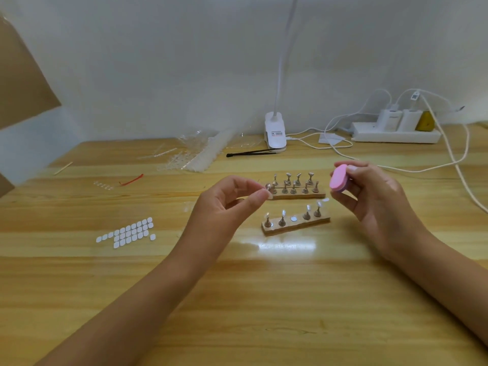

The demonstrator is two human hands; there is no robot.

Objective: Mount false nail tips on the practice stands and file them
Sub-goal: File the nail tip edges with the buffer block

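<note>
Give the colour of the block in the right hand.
The block is pink, purple beneath; head view.

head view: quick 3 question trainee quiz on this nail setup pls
1. True or false: the right hand holds a pink buffer.
2. How many pegs stand on the near base? A two, B four, C six.
3. Fill in: the white tabs lie to the ___ of the left hand.
Key: 1 true; 2 B; 3 left.
</note>
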